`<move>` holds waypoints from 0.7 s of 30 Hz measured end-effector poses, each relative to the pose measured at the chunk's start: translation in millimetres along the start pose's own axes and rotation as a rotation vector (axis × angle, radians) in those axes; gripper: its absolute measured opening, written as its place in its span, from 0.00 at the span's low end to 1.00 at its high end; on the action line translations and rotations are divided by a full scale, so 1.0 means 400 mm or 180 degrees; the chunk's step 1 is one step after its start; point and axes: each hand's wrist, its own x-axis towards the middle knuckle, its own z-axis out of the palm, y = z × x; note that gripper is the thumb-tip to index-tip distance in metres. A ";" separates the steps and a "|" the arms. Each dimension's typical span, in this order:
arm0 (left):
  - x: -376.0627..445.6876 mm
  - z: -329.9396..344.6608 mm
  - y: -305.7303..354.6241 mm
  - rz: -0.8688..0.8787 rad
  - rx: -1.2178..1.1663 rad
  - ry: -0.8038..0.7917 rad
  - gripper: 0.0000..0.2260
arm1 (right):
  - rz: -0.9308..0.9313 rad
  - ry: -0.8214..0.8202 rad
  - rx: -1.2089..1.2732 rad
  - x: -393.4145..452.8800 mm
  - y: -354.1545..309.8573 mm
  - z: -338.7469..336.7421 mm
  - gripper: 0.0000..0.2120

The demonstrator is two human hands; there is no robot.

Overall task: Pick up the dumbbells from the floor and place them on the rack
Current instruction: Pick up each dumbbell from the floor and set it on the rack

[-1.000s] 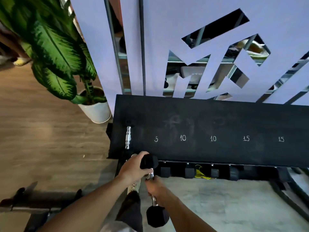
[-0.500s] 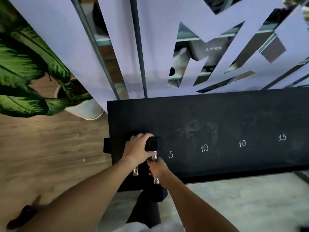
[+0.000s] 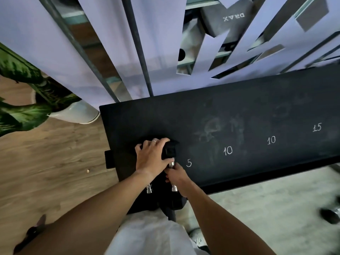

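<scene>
A small black dumbbell [image 3: 170, 150] with a chrome handle lies on the black rack [image 3: 239, 115] just left of the chalked 5. My left hand [image 3: 151, 156] curls over its far hex head. My right hand [image 3: 175, 173] grips the chrome handle behind that head. A second dumbbell [image 3: 149, 188] lies parallel to the left, mostly under my left forearm, with only its chrome handle end showing. Another dumbbell [image 3: 331, 215] lies on the floor at the far right edge.
The rack top carries chalk marks 5, 10, 10, 15. A cut-out lavender partition [image 3: 114, 43] stands right behind it. A potted plant in a white pot [image 3: 77, 113] stands left of the rack on wood flooring.
Both hands have carried the dumbbell up from in front of the rack and onto its top, beside the first one. My head has moved closer over the rack.
</scene>
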 end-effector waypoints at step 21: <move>-0.001 -0.009 -0.025 0.0027 0.0163 -0.0012 0.31 | -0.0161 -0.0139 -0.0453 0.011 0.001 0.001 0.11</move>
